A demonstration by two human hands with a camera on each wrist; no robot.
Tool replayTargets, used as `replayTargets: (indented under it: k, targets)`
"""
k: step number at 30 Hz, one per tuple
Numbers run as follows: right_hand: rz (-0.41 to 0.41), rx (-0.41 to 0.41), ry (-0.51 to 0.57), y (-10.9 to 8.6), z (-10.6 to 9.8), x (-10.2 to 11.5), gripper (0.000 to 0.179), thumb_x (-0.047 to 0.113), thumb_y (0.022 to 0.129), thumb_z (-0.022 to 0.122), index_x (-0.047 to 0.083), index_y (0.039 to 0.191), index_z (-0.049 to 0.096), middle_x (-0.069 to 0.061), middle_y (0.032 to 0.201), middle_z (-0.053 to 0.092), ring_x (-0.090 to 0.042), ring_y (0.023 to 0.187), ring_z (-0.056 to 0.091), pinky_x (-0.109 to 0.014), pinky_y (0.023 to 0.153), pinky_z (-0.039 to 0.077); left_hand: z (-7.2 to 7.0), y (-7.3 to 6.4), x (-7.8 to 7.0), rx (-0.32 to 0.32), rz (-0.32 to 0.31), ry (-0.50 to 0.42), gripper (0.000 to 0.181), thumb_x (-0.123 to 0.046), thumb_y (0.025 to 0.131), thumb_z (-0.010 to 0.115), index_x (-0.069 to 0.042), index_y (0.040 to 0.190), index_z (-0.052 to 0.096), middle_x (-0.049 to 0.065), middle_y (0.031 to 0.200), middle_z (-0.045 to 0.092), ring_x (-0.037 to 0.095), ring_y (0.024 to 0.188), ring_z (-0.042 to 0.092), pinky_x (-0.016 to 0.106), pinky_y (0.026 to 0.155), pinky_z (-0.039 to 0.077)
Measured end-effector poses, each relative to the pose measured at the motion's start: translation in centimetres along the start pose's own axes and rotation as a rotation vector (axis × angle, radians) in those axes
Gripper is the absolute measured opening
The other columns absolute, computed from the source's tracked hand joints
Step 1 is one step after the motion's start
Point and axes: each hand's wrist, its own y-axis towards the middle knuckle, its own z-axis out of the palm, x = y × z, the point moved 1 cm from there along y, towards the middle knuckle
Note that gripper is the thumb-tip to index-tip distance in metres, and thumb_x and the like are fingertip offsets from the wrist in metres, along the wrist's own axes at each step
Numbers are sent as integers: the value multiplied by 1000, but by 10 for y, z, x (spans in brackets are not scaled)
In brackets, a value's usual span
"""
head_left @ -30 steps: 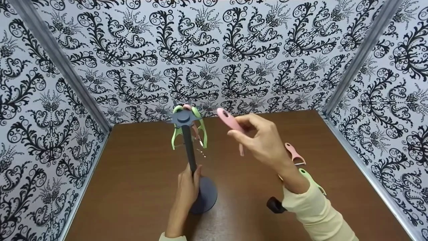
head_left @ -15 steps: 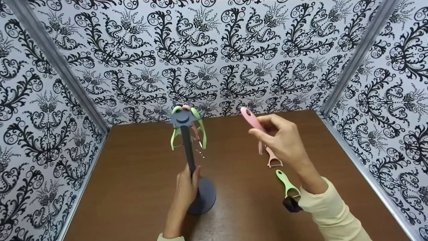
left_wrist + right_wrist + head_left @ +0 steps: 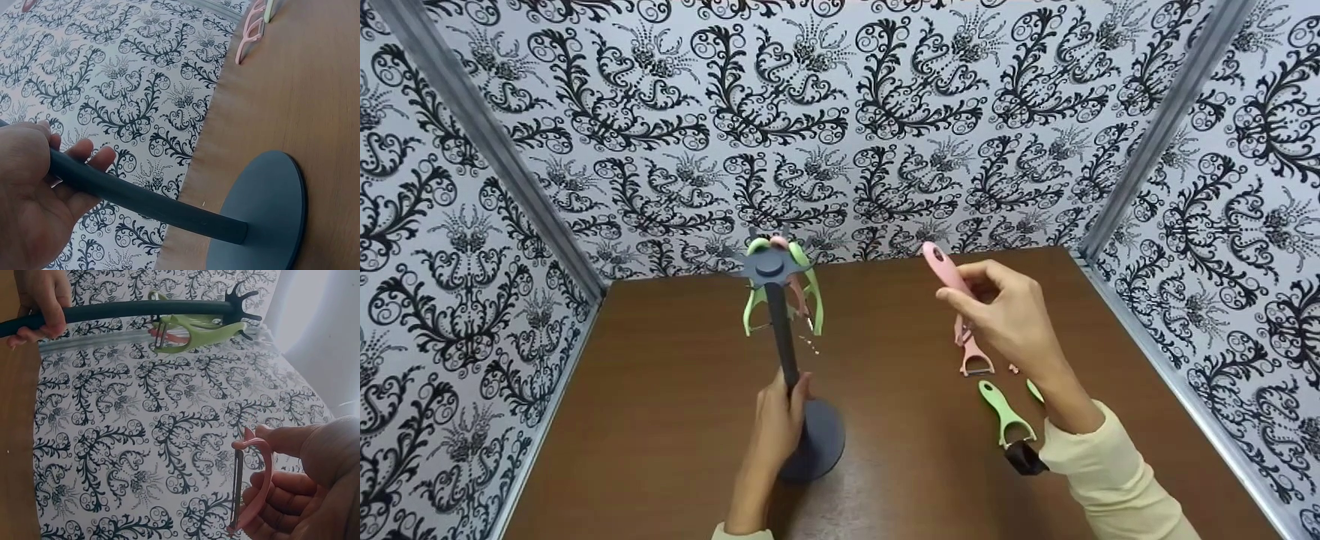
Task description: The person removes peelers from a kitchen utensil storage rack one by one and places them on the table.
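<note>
My left hand [image 3: 778,416] grips the pole of a dark grey utensil stand [image 3: 781,334] just above its round base, and the left wrist view shows fingers around the pole [image 3: 146,202]. From the stand's hooked top hang a green peeler [image 3: 815,300], another green peeler [image 3: 751,309] and a pink peeler [image 3: 795,294]. To the right of the stand, apart from it, my right hand [image 3: 1016,315] holds a pink peeler [image 3: 949,271] up between thumb and fingers, handle end upward. Its blade and curved head [image 3: 267,478] show in the right wrist view.
Below my right hand, a pink peeler [image 3: 975,364] and a green peeler [image 3: 1000,409] lie on the brown table [image 3: 660,420]. Another green piece [image 3: 1035,390] and a small pink piece [image 3: 1013,369] are partly hidden by the arm. Patterned walls [image 3: 840,112] stand around.
My right hand has moved right, away from the stand, carrying the pink peeler, and slowed over the last half second. The left hand and the stand keep nearly the same place.
</note>
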Motion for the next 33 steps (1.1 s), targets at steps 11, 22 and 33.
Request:
replayTargets:
  k: [11, 22, 33]
  targets:
    - [35, -66, -114, 5, 7, -25, 27, 20, 85, 89, 3, 101, 75, -8, 80, 69, -15, 68, 60, -16, 61, 45, 0, 1, -1, 6, -43, -21, 15, -8, 105, 60, -9, 90, 58, 0, 72, 60, 8, 61, 51, 27, 55, 44]
    - [95, -53, -223, 6, 15, -50, 32, 27, 87, 87, 2, 101, 74, -9, 81, 67, -20, 71, 61, -21, 63, 44, 2, 1, 0, -5, -45, -21, 15, -8, 105, 61, -9, 90, 59, 2, 70, 62, 8, 61, 52, 27, 54, 45]
    - [137, -19, -295, 10, 29, -72, 34, 31, 88, 85, 2, 102, 75, -7, 80, 70, -24, 70, 64, -37, 63, 46, 0, -1, 0, 4, -41, 6, 15, -10, 106, 59, -10, 91, 59, -4, 73, 60, 9, 63, 53, 29, 57, 46]
